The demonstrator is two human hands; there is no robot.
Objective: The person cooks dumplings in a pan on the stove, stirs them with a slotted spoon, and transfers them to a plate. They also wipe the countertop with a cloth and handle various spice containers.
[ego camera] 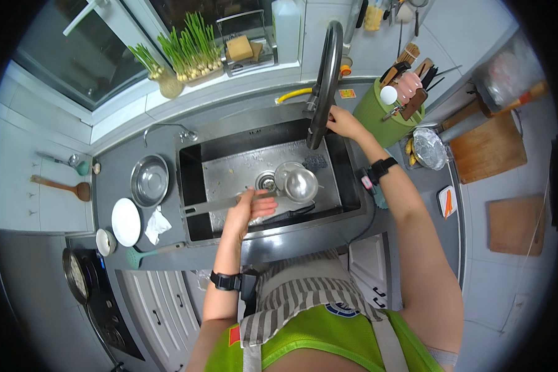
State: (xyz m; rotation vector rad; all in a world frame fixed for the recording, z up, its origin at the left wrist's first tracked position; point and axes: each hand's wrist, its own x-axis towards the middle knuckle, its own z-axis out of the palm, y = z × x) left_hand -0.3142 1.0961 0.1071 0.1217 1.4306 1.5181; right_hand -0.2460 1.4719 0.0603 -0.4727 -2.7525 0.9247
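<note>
My left hand (251, 207) holds a metal ladle (301, 186) by its long flat handle, level over the steel sink (228, 169). The handle lies between thumb and palm, and the fingers point right. Beyond the ladle's bowl, a round clear or metal item sits by the drain (266, 181), partly hidden. A dark mesh scrubber (315, 162) lies on the sink floor, and a black-handled utensil (290, 214) rests along the near side. My right hand (337, 122) is at the base of the tall faucet (325, 83), its fingertips partly hidden behind the spout.
Left of the sink are a steel bowl (149, 180), a white plate (126, 222), a small bowl (106, 242), a crumpled tissue (157, 225) and a slotted turner (142, 255). A green utensil bin (383, 111) and a foil-covered bowl (429, 149) stand right. A pan (76, 275) sits on the stove.
</note>
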